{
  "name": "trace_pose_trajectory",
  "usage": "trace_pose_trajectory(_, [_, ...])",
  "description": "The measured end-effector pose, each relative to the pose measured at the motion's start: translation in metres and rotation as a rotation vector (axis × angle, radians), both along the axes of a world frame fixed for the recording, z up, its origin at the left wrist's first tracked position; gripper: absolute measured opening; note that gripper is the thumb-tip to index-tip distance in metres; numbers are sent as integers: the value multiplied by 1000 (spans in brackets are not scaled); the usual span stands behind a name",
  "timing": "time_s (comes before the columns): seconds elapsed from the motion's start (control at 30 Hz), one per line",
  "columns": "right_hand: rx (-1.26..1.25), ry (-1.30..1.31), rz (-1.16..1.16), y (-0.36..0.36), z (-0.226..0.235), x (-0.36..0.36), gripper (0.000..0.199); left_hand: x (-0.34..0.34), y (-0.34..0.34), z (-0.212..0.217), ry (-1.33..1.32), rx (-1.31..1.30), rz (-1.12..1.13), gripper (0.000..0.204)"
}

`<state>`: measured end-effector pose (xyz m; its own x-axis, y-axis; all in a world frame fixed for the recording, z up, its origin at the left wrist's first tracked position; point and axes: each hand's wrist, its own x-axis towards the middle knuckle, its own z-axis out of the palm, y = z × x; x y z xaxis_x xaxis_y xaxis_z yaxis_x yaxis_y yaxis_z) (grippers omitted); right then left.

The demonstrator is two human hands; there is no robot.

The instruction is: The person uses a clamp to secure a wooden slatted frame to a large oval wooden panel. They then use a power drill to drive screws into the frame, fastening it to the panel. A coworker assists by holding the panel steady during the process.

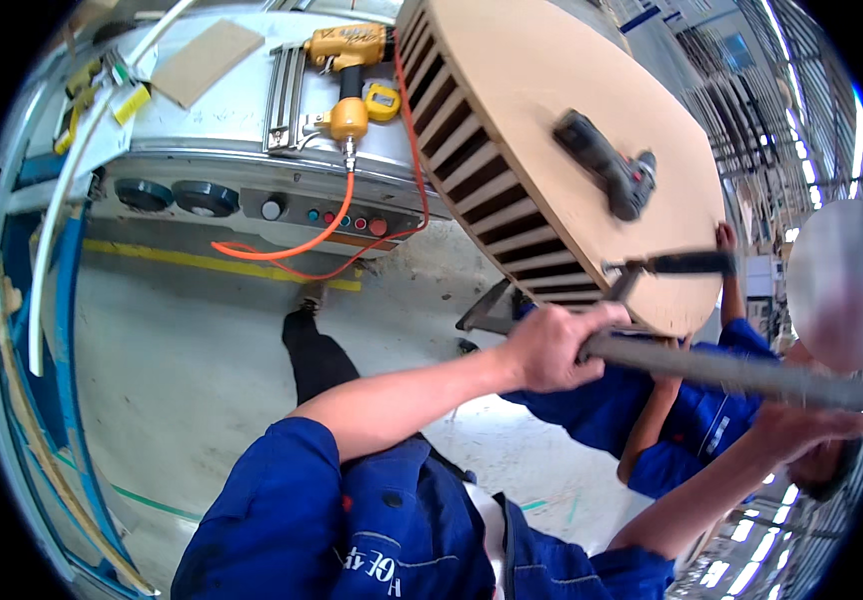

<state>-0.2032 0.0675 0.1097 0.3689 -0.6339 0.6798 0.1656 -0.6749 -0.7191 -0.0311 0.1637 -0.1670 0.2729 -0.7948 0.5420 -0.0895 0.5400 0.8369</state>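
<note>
A long metal bar clamp [722, 368] with a black handle lies across the right side, its bar blurred by motion. My left hand [557, 348] is wrapped round the bar, close beside the panel's edge. Farther right, my right hand [802, 430] grips the same bar from below; its fingers are partly smeared. The clamp's handle and screw overlap the near end of a big curved wooden panel [552, 80], which has a slatted side [477, 170]. Whether the clamp touches the panel, I cannot tell. On the panel rests a black cordless drill [612, 165].
A yellow nail gun [349, 115] with an orange air hose [337, 220] lies on the metal bench [222, 110], beside a yellow tape measure [383, 102] and a brown board [209, 62]. Beyond my right arm, a co-worker in blue [687, 425] stands at the panel.
</note>
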Motion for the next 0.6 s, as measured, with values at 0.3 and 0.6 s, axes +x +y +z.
trace_pose_trajectory(0.3, [447,364,300,-25,-135,62,62,22,-5,-19,111,-99,-193,68])
trace_pose_trajectory(0.6, [250,537,-187,-6,-127,65,47,18,-7,-26,234,-165,-281,52])
